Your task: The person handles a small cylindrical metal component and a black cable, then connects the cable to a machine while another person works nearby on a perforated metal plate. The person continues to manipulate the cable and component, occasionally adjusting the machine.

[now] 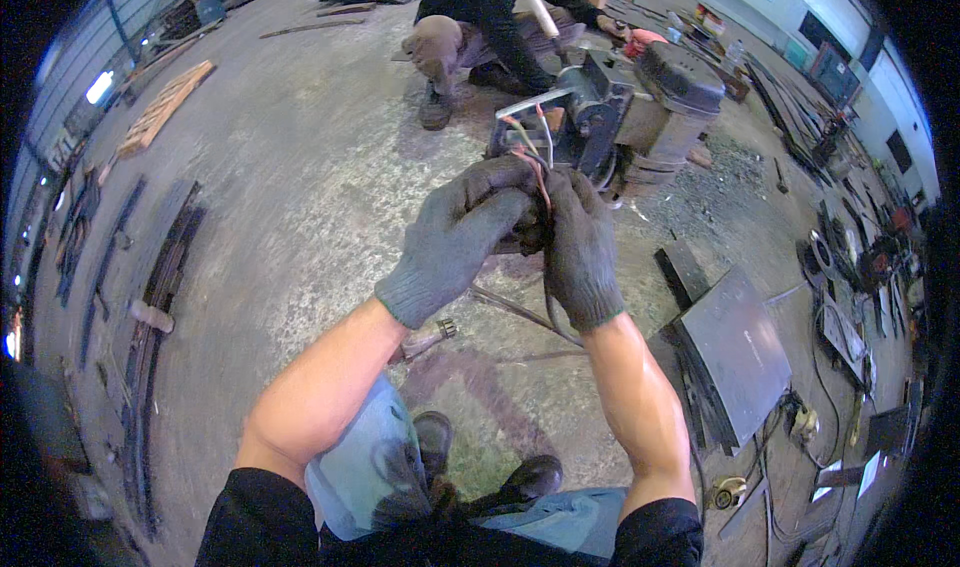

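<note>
Both my hands wear dark grey knit gloves and meet at the centre of the head view. My left hand (pixel 462 229) is closed, fingers pinched together around thin reddish insulated wires (pixel 542 179). Against it, my right hand (pixel 583 252) closes on the same wires, with a black cable (pixel 551 305) hanging below its fingers. More thin wires (pixel 541 127), pale and red-tipped, rise just beyond the fingertips. Right behind them stands a dark metal machine (pixel 603 102) with a cylindrical motor housing (pixel 675 87). My fingers hide where the wires join the cable.
A co-worker (pixel 475 27) in dark clothes crouches beyond the machine. A flat dark case (pixel 735 352) lies at the right, among cables and metal scraps. Long metal bars (pixel 165 267) and a wooden pallet (pixel 165 107) lie at the left. A tool (pixel 430 337) lies below my left wrist.
</note>
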### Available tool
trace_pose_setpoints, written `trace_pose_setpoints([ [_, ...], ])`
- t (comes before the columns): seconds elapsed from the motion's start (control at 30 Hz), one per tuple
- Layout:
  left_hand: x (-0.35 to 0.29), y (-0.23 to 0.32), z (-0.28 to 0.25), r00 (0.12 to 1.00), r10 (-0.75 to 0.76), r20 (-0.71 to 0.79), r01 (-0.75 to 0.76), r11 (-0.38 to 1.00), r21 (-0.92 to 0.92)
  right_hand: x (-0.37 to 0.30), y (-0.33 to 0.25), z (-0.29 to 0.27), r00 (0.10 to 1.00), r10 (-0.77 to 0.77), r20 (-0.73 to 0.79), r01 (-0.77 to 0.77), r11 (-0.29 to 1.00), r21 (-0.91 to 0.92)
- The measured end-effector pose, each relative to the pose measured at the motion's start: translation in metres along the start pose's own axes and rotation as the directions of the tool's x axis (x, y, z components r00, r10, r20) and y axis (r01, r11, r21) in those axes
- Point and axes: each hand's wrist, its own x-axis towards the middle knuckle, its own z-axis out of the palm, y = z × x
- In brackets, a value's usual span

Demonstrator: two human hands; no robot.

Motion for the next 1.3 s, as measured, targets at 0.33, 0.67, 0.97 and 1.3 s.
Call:
trace_pose_setpoints([
  [0.33,0.007,-0.008,-0.011,0.991,-0.092,-0.093,0.106,0.982,0.155,0.026,-0.036,-0.011,0.99,0.098,-0.101,-0.072,0.969,0.237],
  [0.67,0.019,-0.009,0.004,0.993,-0.024,-0.115,0.035,0.994,0.1,0.023,-0.034,-0.025,0.973,-0.219,-0.07,0.211,0.971,-0.114],
  [0.97,0.021,-0.012,-0.068,0.979,0.199,-0.04,-0.165,0.894,0.416,0.017,0.027,0.04,0.958,-0.259,-0.121,0.217,0.934,-0.284],
  [1.3,0.016,-0.007,-0.071,0.976,0.119,-0.181,-0.036,0.914,0.404,-0.005,0.005,0.037,0.979,0.154,0.134,-0.165,0.984,0.068],
])
